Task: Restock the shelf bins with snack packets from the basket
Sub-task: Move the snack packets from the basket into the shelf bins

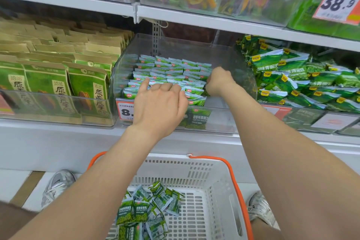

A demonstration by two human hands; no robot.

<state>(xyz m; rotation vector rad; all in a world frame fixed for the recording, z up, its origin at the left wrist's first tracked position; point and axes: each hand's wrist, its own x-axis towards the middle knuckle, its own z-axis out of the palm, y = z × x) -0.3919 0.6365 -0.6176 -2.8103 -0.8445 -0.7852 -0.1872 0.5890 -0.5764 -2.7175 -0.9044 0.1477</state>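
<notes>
Clear plastic walls the middle bin point(224, 48), where green snack packets point(171, 72) stand in tight rows across its left and centre. A bare strip runs between the rows and the bin's right wall. One left hand point(159, 101) lies over the front rows, fingers relaxed. One right hand point(219, 81) curls at the rows' right edge; whether it grips a packet cannot be told. Below, one white basket point(220, 191) holds loose packets point(148, 206) heaped at its left, too tangled to count, and its right half is bare.
</notes>
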